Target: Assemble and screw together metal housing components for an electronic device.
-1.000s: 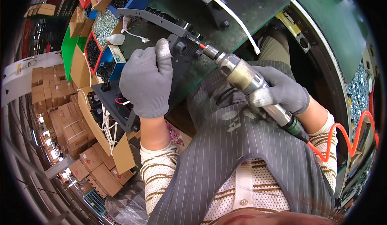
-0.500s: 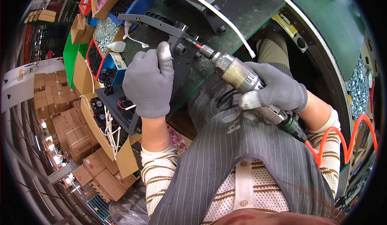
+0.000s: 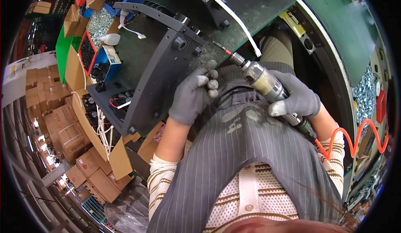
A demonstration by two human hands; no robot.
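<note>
My right hand [image 3: 298, 96], in a grey glove with worn pale fingertips, is wrapped round a metal air screwdriver [image 3: 264, 79]. Its red-collared bit points up and left, clear of any part, and an orange coiled hose [image 3: 354, 143] runs from its rear end. My left hand [image 3: 189, 99], gloved too, is held over my striped apron [image 3: 246, 145] with the fingers curled and the thumb against them. Whatever may be between those fingertips is hidden. Just left of it stands a dark grey machine housing [image 3: 161, 76] with round knobs and vent slots, at the bench edge.
Open bins of silver screws [image 3: 100, 24] and black screws [image 3: 87, 54] line the left side, beside a white bottle [image 3: 111, 39]. A second grey housing [image 3: 255, 3] with a white cable [image 3: 227, 13] lies at the far side. More screws [image 3: 365, 93] lie at right; stacked cartons [image 3: 62, 128] stand at left.
My left hand has come away from the housing, down and to the right, with its fingers curling. The screwdriver has moved slightly right and down, off the housing, in my right hand.
</note>
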